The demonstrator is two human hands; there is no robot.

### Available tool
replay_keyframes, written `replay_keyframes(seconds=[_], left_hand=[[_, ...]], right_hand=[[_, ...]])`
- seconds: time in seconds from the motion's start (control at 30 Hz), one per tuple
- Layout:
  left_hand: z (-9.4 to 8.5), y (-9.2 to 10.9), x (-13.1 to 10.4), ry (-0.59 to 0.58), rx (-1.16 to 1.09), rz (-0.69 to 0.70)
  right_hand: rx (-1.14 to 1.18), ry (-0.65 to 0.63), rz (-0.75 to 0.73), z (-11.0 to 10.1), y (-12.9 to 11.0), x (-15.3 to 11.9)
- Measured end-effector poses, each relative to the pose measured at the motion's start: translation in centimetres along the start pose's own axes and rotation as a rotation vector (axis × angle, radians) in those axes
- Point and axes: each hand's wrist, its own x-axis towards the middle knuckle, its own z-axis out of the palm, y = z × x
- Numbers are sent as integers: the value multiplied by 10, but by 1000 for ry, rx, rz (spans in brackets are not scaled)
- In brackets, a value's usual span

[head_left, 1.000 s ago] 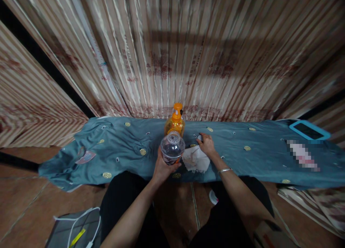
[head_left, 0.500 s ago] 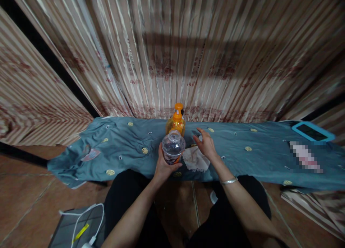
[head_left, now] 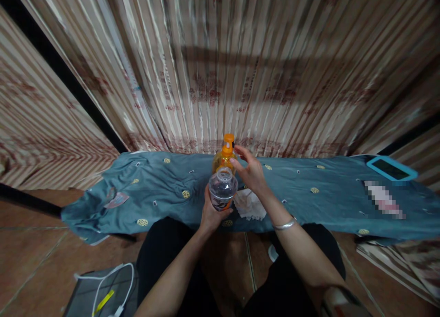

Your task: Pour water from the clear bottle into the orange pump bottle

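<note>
My left hand (head_left: 213,216) is wrapped round a clear plastic bottle (head_left: 223,188) with a dark and orange label. The bottle stands upright, and no cap shows on its mouth. Just behind it is an orange pump bottle (head_left: 228,157), its lower part hidden by the clear bottle. My right hand (head_left: 250,170) is beside the pump bottle on its right, fingers spread and holding nothing; whether a fingertip touches it I cannot tell. A crumpled white cloth (head_left: 250,206) with a scalloped edge lies below my right hand.
Blue-green cloth (head_left: 192,170) covers the narrow table. A blue-framed tablet (head_left: 392,169) and a blurred pinkish item (head_left: 384,199) lie at the right, a pinkish piece (head_left: 117,200) at the left. Curtains (head_left: 220,78) hang behind. A white cable (head_left: 130,285) lies at lower left.
My right hand has moved up and left, from above the cloth to beside the pump bottle. My left hand still holds the clear bottle in nearly the same place.
</note>
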Motion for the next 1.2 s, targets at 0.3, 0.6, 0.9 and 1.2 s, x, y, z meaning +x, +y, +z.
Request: replay_keyframes(seconds=[0.3, 0.6, 0.9, 1.2], left_hand=[[-1, -3, 3, -3, 8, 11], [-4, -2, 4, -9, 22, 17], [-7, 4, 0, -37, 76, 72], [-36, 34, -55, 112, 242, 291]], right_hand=[[12, -97, 32, 13, 15, 26], [-26, -142, 86, 23, 22, 31], [19, 64, 83, -17, -3, 31], [40, 159, 80, -87, -22, 14]])
